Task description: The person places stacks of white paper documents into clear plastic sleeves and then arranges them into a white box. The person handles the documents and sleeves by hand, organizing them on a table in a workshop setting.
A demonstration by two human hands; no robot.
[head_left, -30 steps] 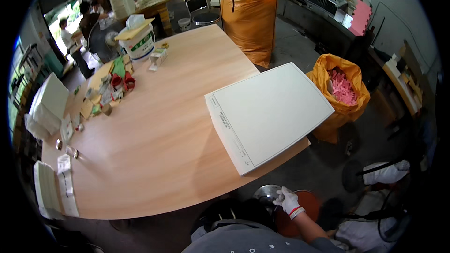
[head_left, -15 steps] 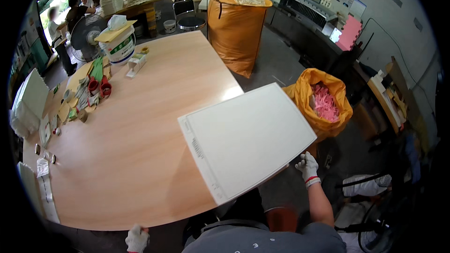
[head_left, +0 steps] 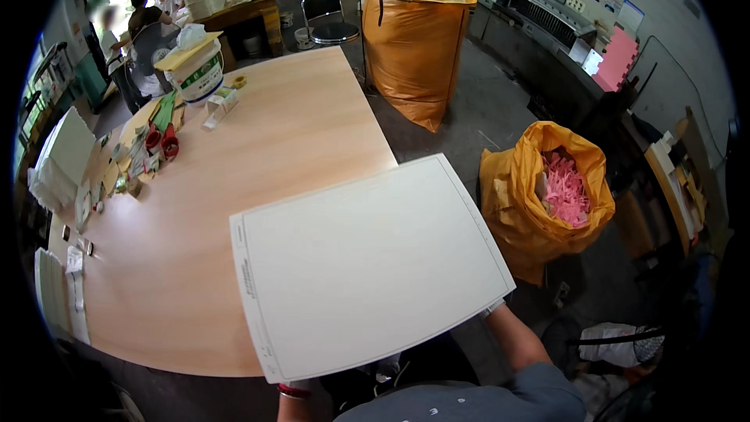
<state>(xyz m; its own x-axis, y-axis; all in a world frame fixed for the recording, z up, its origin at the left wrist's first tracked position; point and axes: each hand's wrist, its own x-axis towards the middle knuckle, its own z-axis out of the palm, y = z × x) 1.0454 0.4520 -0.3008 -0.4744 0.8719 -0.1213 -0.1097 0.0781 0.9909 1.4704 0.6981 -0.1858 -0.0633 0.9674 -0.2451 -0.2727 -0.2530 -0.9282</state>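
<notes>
We see the white board (head_left: 371, 266) over the near right part of the bench (head_left: 172, 266), its long axis slanting away rightward, its printed short end toward the bench's left side. Our left hand (head_left: 298, 384) and right hand (head_left: 492, 309) are at its near edge, mostly hidden; we cannot tell whether either grips.

I saw one broad, white, rectangular panel (head_left: 367, 273), face up and whole, with a thin dark line bordering its face and small dark print along its left margin. I saw it set askew over the near right part of the wooden table (head_left: 164, 297), its right side and near edge jutting past the tabletop. I could not tell whether its underside touched the wood.
</notes>
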